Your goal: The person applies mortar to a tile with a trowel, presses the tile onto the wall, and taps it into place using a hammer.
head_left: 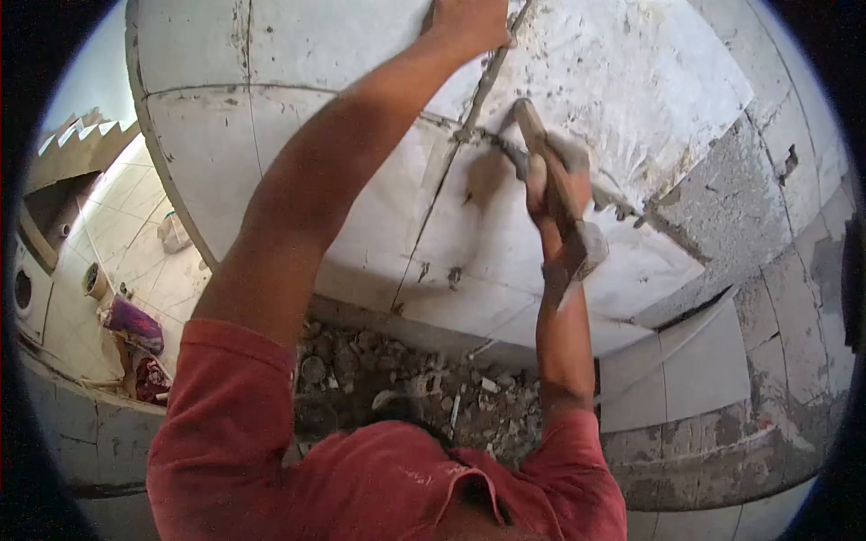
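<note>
My left hand (469,22) reaches to the top of the view and rests by the mortar joint between white tiles (361,216). Its fingers are mostly cut off or turned away, so what they do is hidden. Lower and to the right, my right hand (564,176) is wrapped round a long wooden-handled tool (550,171), slightly blurred, held over the tiles. A dark, rough joint line runs beside the tool. The upper right tile (631,81) is smeared with grey mortar.
Rubble (397,370) lies below the tiled surface. Bare rough mortar (726,203) shows at the right. A purple bag (133,325) and a bucket (95,281) stand on the floor at the far left. Loose-looking pale tiles (704,370) are at the lower right.
</note>
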Tool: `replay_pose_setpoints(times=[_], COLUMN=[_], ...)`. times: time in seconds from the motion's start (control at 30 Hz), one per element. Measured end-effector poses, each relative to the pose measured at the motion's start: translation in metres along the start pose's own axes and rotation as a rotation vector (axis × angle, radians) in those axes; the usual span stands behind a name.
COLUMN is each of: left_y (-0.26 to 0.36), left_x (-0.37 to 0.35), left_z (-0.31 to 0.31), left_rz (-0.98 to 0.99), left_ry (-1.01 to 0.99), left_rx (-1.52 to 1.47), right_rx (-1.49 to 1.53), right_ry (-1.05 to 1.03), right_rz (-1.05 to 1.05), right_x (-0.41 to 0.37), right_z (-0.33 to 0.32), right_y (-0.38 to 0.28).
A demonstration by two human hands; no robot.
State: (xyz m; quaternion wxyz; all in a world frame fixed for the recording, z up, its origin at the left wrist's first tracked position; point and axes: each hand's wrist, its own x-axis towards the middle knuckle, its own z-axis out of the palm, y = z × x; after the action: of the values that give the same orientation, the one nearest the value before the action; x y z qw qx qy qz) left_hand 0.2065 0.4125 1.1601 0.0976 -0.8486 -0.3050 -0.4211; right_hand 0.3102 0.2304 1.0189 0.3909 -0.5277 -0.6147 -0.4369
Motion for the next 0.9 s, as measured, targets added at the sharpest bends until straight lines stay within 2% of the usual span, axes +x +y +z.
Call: replay_pose_setpoints(times=[0.03, 0.07, 0.17, 0.2, 0.23, 0.27, 0.4, 0.5, 0.57, 0.63, 0.7, 0.73, 0.77, 0.83, 0.9], left_y=[-0.001, -0.002, -0.003, -0.003, -0.003, -0.001, -0.001, -0.001, 0.002, 0.004, 0.002, 0.002, 0.004, 0.006, 0.006], left_x=[-0.001, 0.000, 0.002, 0.005, 0.006, 0.003, 0.008, 0.008, 0.009, 0.007, 0.006, 0.004, 0.011, 0.009, 0.001], left_z=[0.002, 0.002, 0.006, 0.007, 0.006, 0.008, 0.010, 0.015, 0.010, 0.011, 0.015, 0.016, 0.014, 0.015, 0.015], left_rz=[0.011, 0.020, 0.015, 0.021, 0.017, 0.016, 0.010, 0.021, 0.003, 0.004, 0.008, 0.015, 0.028, -0.030, -0.016], left_ry=[0.034, 0.083, 0.108, 0.096, 0.096, 0.098, 0.095, 0.100, 0.078, 0.099, 0.142, 0.166, 0.189, 0.110, 0.102], left_rx=[0.011, 0.026, -0.004, -0.006, 0.008, 0.019, 0.037, 0.082, 0.051, 0.024, -0.037, -0.044, -0.054, 0.013, -0.032], right_rx=[-0.087, -0.009, 0.041, -0.079, -0.131, -0.100, -0.095, -0.149, -0.102, -0.061, -0.221, -0.047, -0.065, 0.037, -0.184], right_ry=[-0.018, 0.022, 0.156, 0.031, -0.001, -0.005, 0.159, 0.094, 0.208, 0.248, 0.141, 0.219, 0.237, 0.462, 0.239], right_rz=[0.026, 0.149, 0.129, 0.139, 0.085, 0.128, 0.066, 0.093, 0.093, 0.247, 0.130, 0.190, 0.176, 0.137, 0.138], right_x=[-0.002, -0.006, -0.013, -0.011, -0.007, -0.019, -0.034, -0.048, -0.044, -0.049, -0.059, -0.052, -0.048, -0.056, -0.068], right_z=[0.005, 0.002, -0.005, -0.006, 0.002, -0.003, -0.013, -0.016, -0.027, -0.027, -0.026, -0.034, -0.035, -0.034, -0.037], right_y=[0.001, -0.002, -0.013, -0.011, -0.002, -0.004, 0.004, 0.022, 0.016, 0.019, 0.040, 0.026, 0.029, 0.032, 0.052])
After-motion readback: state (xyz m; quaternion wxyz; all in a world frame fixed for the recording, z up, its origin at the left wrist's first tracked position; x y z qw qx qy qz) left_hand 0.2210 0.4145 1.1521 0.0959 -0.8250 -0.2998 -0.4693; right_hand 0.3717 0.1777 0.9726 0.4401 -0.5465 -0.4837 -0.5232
